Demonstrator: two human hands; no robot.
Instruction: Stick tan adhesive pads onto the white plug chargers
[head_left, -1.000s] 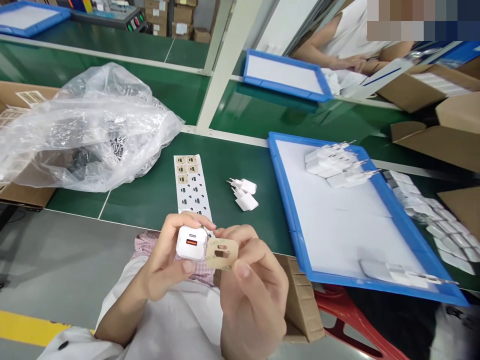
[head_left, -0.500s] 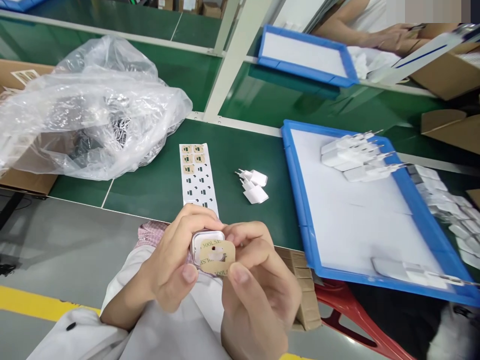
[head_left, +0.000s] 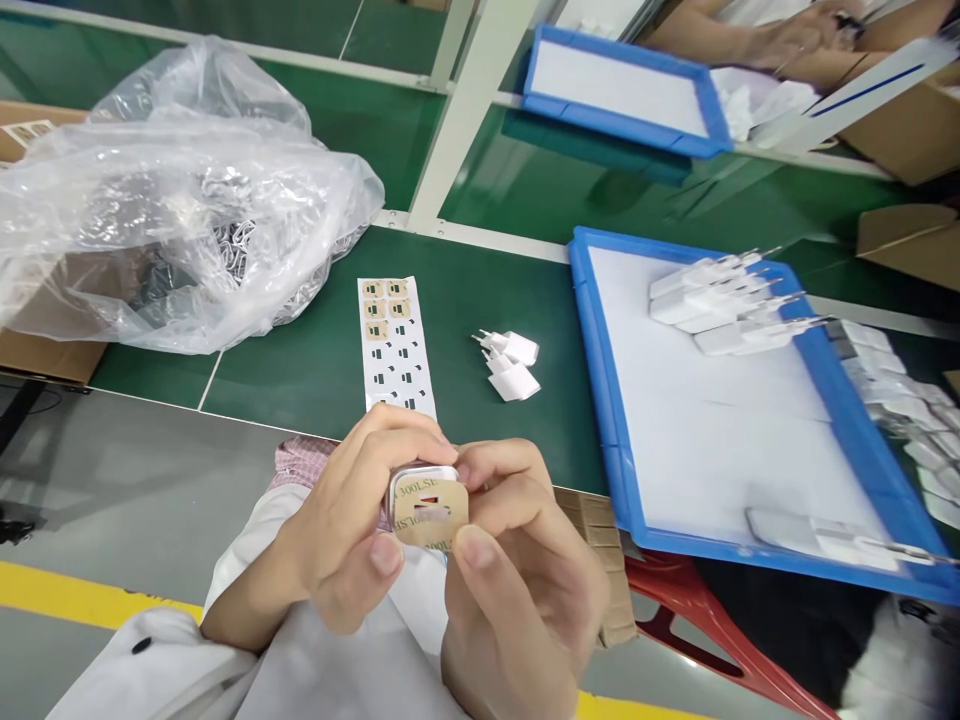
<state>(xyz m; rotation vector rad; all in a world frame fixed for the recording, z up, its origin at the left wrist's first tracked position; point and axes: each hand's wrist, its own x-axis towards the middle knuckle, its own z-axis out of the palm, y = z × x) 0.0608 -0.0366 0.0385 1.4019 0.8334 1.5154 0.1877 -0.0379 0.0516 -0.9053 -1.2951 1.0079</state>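
1 view, head: left hand (head_left: 352, 520) wraps white charger (head_left: 427, 471), thumb and fingers closed on its sides. Right hand (head_left: 525, 560) pinches tan adhesive piece (head_left: 409, 525) at its right edge; piece covers charger's port face, reddish port showing through cut-out; whether fully stuck, cannot tell. Beyond hands on green bench (head_left: 285, 385): white sheet (head_left: 391, 366) bearing 5 tan stickers (head_left: 376, 322), 2 white plug adapters (head_left: 514, 380) right of it, blue-rimmed tray (head_left: 602, 400) farther right.

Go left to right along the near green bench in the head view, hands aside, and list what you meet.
Clear plastic bag → sticker sheet → two loose white chargers → blue-rimmed tray.
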